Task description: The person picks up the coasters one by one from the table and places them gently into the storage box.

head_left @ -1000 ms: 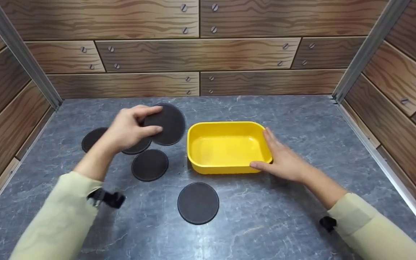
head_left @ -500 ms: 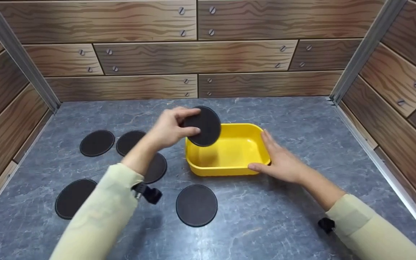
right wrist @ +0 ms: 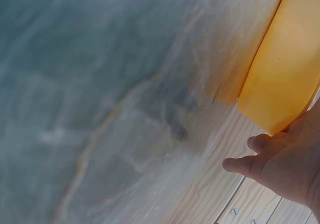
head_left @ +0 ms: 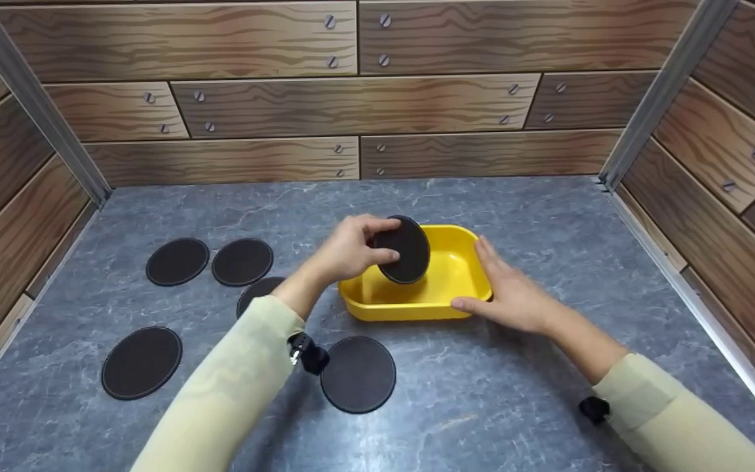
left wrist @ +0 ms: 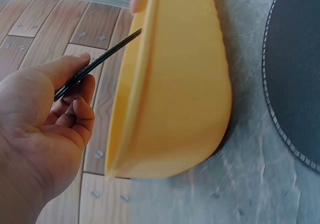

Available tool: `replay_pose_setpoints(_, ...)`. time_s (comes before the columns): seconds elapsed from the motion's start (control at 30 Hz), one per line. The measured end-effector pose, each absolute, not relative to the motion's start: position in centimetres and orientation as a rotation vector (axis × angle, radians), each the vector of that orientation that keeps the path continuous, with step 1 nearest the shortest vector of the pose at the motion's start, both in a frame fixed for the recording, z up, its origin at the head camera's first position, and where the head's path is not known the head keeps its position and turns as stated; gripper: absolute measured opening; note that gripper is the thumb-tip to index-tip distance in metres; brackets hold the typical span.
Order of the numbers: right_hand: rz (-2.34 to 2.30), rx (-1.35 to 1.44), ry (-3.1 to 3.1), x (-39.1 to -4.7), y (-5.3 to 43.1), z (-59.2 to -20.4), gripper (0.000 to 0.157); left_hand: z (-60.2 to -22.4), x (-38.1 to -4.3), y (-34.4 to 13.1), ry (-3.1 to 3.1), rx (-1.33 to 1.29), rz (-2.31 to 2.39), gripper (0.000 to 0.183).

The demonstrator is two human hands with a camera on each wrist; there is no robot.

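My left hand (head_left: 351, 249) pinches a round black coaster (head_left: 410, 252) between thumb and fingers. Tilted steeply, the coaster hangs over the left half of a yellow plastic container (head_left: 410, 308), its lower edge within the rim's outline. The left wrist view shows that coaster (left wrist: 102, 60) edge-on beside the container's wall (left wrist: 185, 84). At the container's right end, my right hand (head_left: 512, 292) touches the side with outstretched fingers, its thumb at the front right corner. In the right wrist view, part of this hand (right wrist: 290, 159) lies against the yellow wall.
A stitched black coaster (head_left: 358, 377) lies in front of the container. Several more lie at the left, among them a far-left coaster (head_left: 177, 262), a near-left coaster (head_left: 141, 364) and one partly covered by the left forearm. Wood-patterned panels (head_left: 220, 157) enclose the grey marbled tabletop (head_left: 482, 406).
The left hand has carried the held coaster rightward from above the left-hand coasters to over the container, turning it steeper and lowering it. The right hand and the container have stayed in place.
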State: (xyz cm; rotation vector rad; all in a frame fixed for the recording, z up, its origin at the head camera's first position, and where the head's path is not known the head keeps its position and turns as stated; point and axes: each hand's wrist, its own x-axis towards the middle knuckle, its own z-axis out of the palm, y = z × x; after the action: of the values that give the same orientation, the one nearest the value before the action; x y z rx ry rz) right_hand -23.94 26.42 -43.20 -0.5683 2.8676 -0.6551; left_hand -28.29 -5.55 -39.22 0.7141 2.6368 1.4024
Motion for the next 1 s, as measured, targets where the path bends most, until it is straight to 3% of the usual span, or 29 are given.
replay_pose_setpoints(1.0, -0.655, -0.584, 2.877, -23.8, 26.5, -43.3, 0.122, -41.1, -28.8, -2.8, 2.683, 0.588, 0.993, 0.054)
